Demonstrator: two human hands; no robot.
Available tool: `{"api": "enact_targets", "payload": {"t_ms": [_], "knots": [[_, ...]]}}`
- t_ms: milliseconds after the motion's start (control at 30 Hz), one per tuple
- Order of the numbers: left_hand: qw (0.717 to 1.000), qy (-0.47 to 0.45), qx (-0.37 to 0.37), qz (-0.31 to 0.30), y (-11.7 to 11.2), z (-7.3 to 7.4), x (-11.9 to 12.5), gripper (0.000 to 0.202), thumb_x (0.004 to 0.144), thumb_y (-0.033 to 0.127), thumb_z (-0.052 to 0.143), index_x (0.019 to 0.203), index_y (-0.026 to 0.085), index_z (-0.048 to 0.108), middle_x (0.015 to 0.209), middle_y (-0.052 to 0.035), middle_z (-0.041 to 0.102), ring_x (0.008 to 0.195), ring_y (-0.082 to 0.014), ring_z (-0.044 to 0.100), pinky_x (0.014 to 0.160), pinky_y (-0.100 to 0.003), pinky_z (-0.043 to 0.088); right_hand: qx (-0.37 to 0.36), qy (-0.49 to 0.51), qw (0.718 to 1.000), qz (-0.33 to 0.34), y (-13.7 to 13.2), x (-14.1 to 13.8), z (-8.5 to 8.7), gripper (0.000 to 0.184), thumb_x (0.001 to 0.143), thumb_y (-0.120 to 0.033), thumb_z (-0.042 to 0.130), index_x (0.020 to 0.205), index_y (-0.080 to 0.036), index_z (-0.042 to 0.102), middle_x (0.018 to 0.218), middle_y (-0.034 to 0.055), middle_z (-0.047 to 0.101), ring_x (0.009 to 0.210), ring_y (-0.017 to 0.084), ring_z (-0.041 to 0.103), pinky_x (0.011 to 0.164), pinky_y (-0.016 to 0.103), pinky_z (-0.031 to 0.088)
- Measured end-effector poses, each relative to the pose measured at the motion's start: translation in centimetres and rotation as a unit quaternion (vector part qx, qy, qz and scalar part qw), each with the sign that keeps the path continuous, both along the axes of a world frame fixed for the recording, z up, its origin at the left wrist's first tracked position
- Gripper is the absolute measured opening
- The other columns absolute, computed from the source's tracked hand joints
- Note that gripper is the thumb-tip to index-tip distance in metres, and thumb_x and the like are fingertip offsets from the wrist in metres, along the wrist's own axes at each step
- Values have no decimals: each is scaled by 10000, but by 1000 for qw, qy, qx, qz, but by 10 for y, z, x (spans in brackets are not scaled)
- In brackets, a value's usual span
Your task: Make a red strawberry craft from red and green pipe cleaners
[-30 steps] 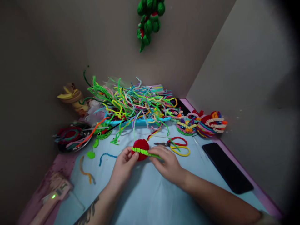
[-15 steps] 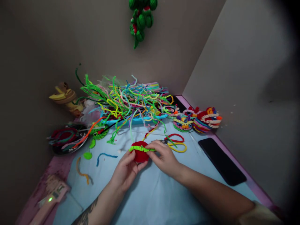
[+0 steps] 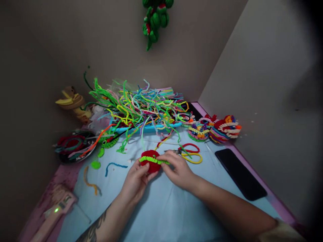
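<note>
My left hand (image 3: 137, 176) is closed around the lower left of a round red fuzzy disc (image 3: 154, 167), its thumb on the front. Across the disc runs a bright green ruffled pipe cleaner (image 3: 149, 159), its left end near my left fingers. My right hand (image 3: 178, 168) pinches the right end of this green strip at the disc's edge. Just behind my right hand lie scissors (image 3: 193, 158) with one red and one yellow handle, blades partly hidden by the hand.
A blue tray (image 3: 148, 129) heaped with coloured pipe cleaners stands at the back. Finished woven pieces (image 3: 223, 130) and a black phone (image 3: 239, 174) lie right. To the left are a dark bowl (image 3: 88, 153), a blue pipe cleaner (image 3: 116, 164) and a pink glue gun (image 3: 63, 205).
The green strip now lies a little lower and slants down to the right across the red disc. Both hands keep their hold. The whole view has shifted slightly.
</note>
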State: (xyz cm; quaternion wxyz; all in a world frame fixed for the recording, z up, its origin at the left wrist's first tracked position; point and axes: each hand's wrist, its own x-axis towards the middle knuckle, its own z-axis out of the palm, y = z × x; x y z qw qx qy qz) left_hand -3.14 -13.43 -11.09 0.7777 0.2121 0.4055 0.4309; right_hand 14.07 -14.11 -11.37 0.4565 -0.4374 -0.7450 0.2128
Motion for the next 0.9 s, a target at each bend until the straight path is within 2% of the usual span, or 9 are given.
{"api": "enact_targets", "payload": {"t_ms": [167,367,533,900], "knots": [[1000,17,-11,7,-1,3,1,326,727,139,676,1028,150,549,1002,-91,677,855,-190,675,727,-309,571,-8,6,999,-36,2,6,1,255,791,-73,495,939,-210,652,828,45,593,801,171,577,739,312,471],[1000,-12,-12,10,-2,2,3,344,723,146,690,1036,171,550,1062,-71,661,935,-183,656,821,-323,546,-52,12,998,23,2,2,4,202,782,-91,526,904,-198,645,793,31,615,776,160,590,711,283,479],[1000,-17,10,0,-4,2,3,429,672,112,738,1051,172,545,1000,-45,674,898,-154,652,850,-305,525,-75,16,996,49,3,1,2,167,832,-118,534,923,-199,649,857,43,616,839,159,588,766,292,476],[1000,-2,29,-11,-10,3,9,499,632,174,794,1067,177,550,957,-44,686,846,-159,660,841,-310,513,-75,17,996,43,5,3,2,196,882,-128,483,932,-220,649,885,41,547,838,151,564,752,286,484]]}}
